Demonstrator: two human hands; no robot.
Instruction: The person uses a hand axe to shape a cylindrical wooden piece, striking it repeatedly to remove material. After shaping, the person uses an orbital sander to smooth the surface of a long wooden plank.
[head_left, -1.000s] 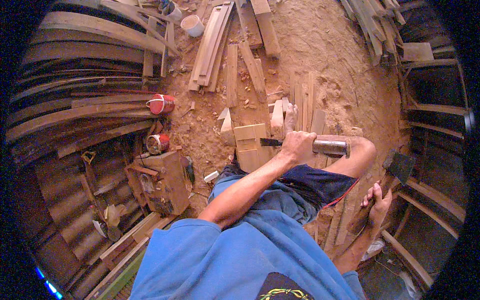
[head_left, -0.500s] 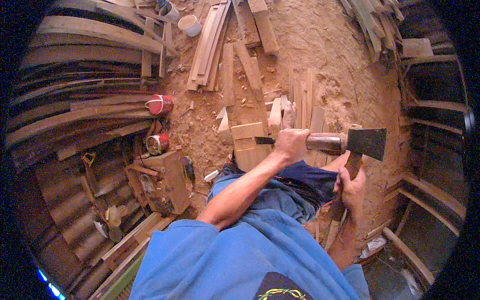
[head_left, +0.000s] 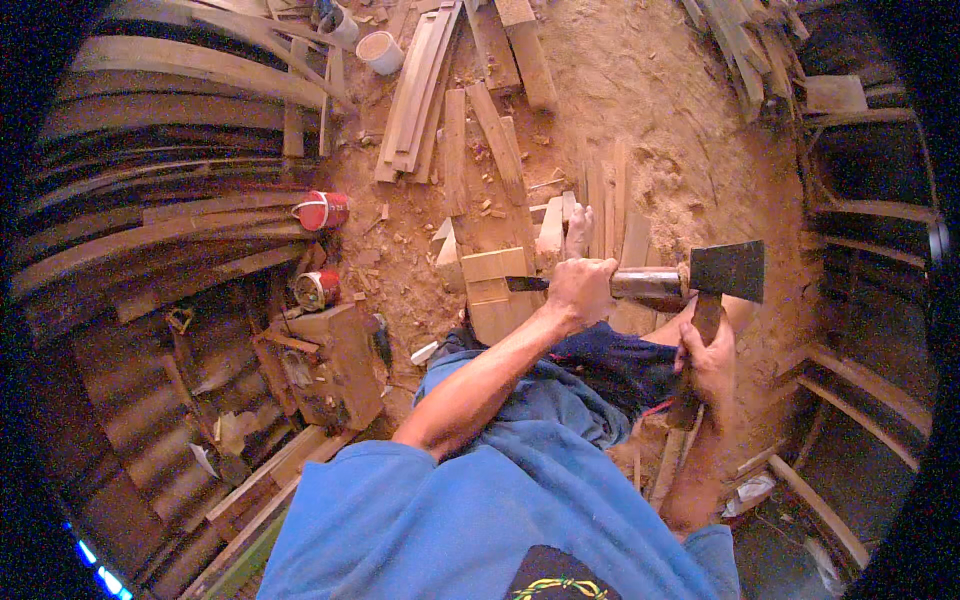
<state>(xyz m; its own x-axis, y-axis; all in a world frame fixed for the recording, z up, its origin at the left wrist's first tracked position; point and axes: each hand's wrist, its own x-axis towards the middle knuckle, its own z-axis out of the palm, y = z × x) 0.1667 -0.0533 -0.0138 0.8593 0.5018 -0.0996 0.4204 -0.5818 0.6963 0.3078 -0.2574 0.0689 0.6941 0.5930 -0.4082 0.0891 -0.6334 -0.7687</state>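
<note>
Wood, pale and squared, lies before you as a thick block (head_left: 500, 315), with lighter rectangular patches on its upper face. Your left grip (head_left: 583, 293) is curled tight around a chisel (head_left: 645, 285), close to where the handle meets the blade. That chisel lies nearly level across your view, its dark blade pointing left over the block's right edge; you cannot tell from above whether the tip touches the wood. Your right grip (head_left: 708, 365) is wrapped around the wooden handle of a hatchet (head_left: 727, 272), whose broad dark head is up beside the butt end of the chisel; whether the two meet is unclear.

Your bare foot (head_left: 578, 232) is just beyond your left grip, with narrow wooden strips standing out to its right. To your left, a red bucket (head_left: 322, 210) with a white handle sits near a red-and-white can (head_left: 316, 290), which is at the far end of a wooden box (head_left: 345, 365). Farther ahead, a white bucket (head_left: 380, 53) stands beside a stack of long planks (head_left: 420, 95) on the floor (head_left: 670, 130), strewn with sawdust and chips.
</note>
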